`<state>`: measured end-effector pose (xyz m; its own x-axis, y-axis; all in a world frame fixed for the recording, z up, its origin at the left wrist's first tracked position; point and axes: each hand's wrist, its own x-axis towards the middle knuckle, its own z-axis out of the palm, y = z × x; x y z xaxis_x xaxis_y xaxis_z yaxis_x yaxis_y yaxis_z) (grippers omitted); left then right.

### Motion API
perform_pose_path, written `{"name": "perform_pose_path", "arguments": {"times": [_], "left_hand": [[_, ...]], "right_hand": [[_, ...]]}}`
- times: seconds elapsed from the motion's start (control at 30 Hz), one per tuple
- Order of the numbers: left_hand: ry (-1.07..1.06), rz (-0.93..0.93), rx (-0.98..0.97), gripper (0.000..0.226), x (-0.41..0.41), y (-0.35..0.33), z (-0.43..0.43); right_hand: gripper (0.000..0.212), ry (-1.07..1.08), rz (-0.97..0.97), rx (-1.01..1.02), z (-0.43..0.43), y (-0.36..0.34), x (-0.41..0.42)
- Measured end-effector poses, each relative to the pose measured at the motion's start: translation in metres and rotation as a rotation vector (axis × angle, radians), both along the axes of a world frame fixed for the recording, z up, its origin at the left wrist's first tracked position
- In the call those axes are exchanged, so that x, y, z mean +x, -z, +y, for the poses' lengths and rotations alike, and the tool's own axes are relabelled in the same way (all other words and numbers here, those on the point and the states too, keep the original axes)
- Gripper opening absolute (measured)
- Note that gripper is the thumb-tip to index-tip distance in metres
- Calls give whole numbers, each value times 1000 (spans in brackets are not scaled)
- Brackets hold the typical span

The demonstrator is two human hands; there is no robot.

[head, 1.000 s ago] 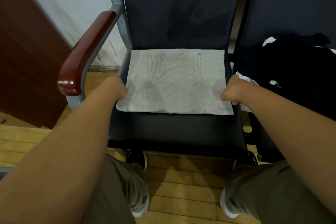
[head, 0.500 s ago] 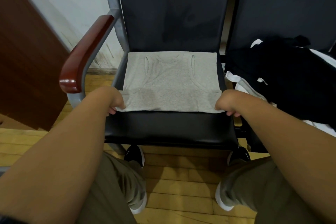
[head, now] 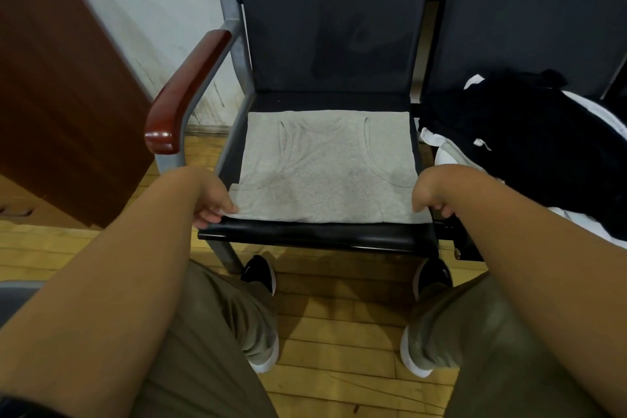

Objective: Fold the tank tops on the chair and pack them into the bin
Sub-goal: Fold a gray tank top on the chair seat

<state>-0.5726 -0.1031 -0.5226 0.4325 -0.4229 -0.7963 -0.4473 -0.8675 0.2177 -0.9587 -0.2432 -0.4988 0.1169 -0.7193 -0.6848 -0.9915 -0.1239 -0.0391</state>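
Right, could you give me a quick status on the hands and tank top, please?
Left hand, right hand pinch near corners of grey tank top, flat on chair seat. Dark clothes beside, not blocking.

Matt cloth tank top [head: 327,176], glossy wooden armrest [head: 185,92]

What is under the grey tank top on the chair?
The grey tank top lies flat on the chair's black seat, bare along its front edge and back. Anything between cloth and seat is covered. The left hand and right hand pinch its near corners.
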Motion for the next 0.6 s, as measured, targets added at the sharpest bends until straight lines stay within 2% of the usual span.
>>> {"name": "perform_pose_path", "arguments": {"times": [0.13, 0.2, 0.3, 0.4, 0.5, 0.6], "left_hand": [[31, -6, -44, 22, -3, -1, 9], [24, 9, -51, 26, -6, 0, 11], [-9, 16, -68, 36, -5, 2, 10], [-32, 10, -142, 42, -1, 4, 7], [-18, -9, -209, 59, 1, 4, 1], [8, 0, -206, 68, 4, 3, -5]], "right_hand": [[38, -87, -50, -161, 3, -14, 27], [31, -13, -194, -145, 1, -12, 44], [32, 80, -438, -79, 5, -7, 75], [34, -2, -466, -99, 12, -3, 109], [32, -85, -499, -144, 17, -1, 141], [27, -139, -540, -181, 17, 2, 171]]}}
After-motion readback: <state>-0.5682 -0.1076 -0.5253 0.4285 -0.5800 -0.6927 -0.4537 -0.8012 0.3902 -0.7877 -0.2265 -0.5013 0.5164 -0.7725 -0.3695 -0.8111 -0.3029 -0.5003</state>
